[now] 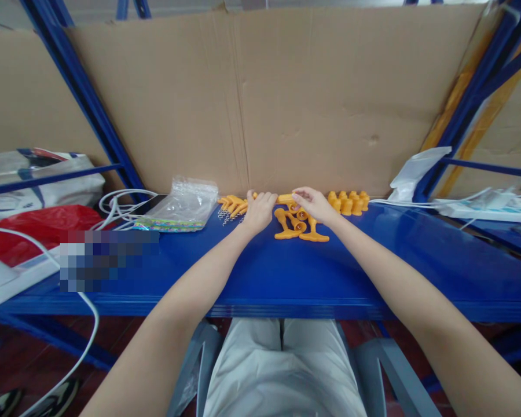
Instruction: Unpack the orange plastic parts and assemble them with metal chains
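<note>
My left hand [259,212] is closed, its curled fingers over an orange piece that looks like a corkscrew handle; the hand hides most of it. Beside it on the left lie several corkscrews [233,204], orange handles pointing back and metal spirals [229,216] towards me. Thumb and fingers of my right hand [313,204] pinch the end of an orange plastic piece [285,198] between the two hands. Just in front of that hand several orange T-shaped pieces [314,236] and hollow sleeves [300,226] lie loosely together. Several bell-shaped orange sleeves [346,204] stand upright in rows to the right.
A clear plastic bag [186,202] lies left of the corkscrews, near white cables [113,202] and a red bag [47,226]. Cardboard [286,98] closes off the back of the blue table [264,278]. White plastic [412,174] leans by the right blue post.
</note>
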A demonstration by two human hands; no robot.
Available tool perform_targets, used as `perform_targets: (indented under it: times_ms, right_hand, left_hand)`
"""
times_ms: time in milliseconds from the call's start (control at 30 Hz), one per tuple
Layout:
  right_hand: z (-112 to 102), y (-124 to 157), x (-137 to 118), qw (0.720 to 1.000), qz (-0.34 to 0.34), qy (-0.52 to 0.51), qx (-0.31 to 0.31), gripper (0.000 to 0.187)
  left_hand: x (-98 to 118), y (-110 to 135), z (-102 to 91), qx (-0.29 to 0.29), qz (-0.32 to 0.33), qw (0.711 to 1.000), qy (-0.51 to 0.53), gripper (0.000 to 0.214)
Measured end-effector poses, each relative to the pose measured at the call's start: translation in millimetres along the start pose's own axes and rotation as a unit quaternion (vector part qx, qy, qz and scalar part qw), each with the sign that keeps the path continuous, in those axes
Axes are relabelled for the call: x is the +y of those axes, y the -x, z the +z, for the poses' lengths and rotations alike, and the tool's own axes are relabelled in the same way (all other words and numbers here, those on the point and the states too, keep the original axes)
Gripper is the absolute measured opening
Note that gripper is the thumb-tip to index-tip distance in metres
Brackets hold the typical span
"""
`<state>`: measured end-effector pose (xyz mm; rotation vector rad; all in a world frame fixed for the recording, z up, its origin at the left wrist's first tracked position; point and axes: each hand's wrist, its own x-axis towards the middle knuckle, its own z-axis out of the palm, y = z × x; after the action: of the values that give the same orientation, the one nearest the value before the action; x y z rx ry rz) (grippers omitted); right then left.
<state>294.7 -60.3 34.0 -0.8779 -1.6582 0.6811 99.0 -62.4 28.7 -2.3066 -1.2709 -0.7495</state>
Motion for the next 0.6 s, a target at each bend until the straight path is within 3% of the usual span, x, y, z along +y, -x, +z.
perform_targets:
  times_ms: [167,333,433,600]
  right_hand:
    - [-14,-1,-3,0.996,0.04,0.037,-0.067,0.021]
    - [-23,-1,2,0.987,-0.019,0.134,-0.09,0.027]
    - [-24,0,2,0.957,-0.072,0.262,-0.098,0.037]
    - [-20,7,-7,0.886,-0.127,0.43,-0.119,0.048]
  left_hand:
    - [-1,-1,0.9,-0.028,0.028,0.999,-0.008,0.037]
    - [2,-3,-0.9,-0.087,0.037,0.996,-0.01,0.039]
    - [3,-3,-1.8,-0.107,0.037,0.993,-0.01,0.037]
    - [6,-3,-4.3,-0.122,0.031,0.992,-0.012,0.033]
